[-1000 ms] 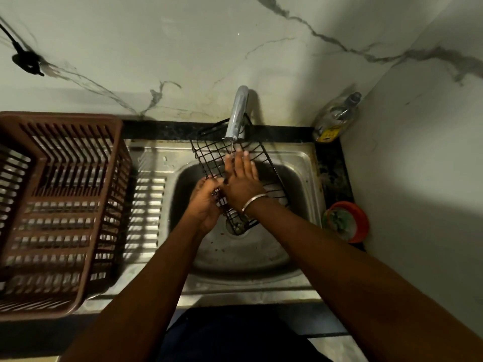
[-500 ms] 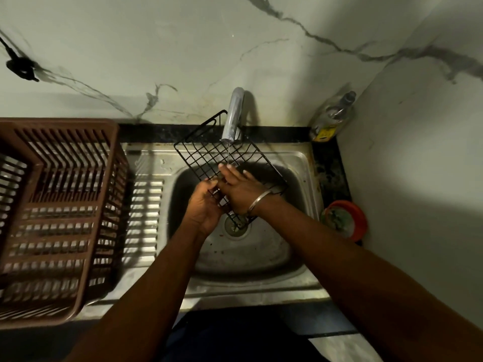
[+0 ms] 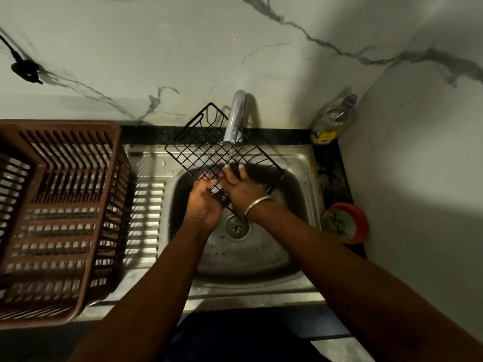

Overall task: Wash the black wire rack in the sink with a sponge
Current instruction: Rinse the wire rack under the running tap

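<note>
1. A brown plastic dish basket (image 3: pixel 60 218) stands at the left end of the sink unit, partly over the ribbed drainboard (image 3: pixel 147 205).
2. The left hand (image 3: pixel 203 203) is over the left side of the sink (image 3: pixel 261 288). Its fingers are curled round the lower left edge of the black wire rack (image 3: pixel 209 155), gripping it.
3. The rack is held tilted above the basin. Its near corner dips toward the drain (image 3: pixel 236 227), and its far raised end reaches the back edge of the sink, just left of the tap (image 3: pixel 235 118).
4. A thin stream of water falls from the tap onto the rack's grid.
5. The right hand (image 3: pixel 241 190) lies on the rack's upper face just right of the left hand, fingers fairly straight and spread against the wires, closed round nothing. A metal bangle (image 3: pixel 257 205) sits on its wrist.
6. A clear bottle (image 3: pixel 334 118) with a yellow label stands in the back right corner of the counter.
7. An orange bowl (image 3: pixel 345 222) sits on the counter's right edge beside the basin.
</note>
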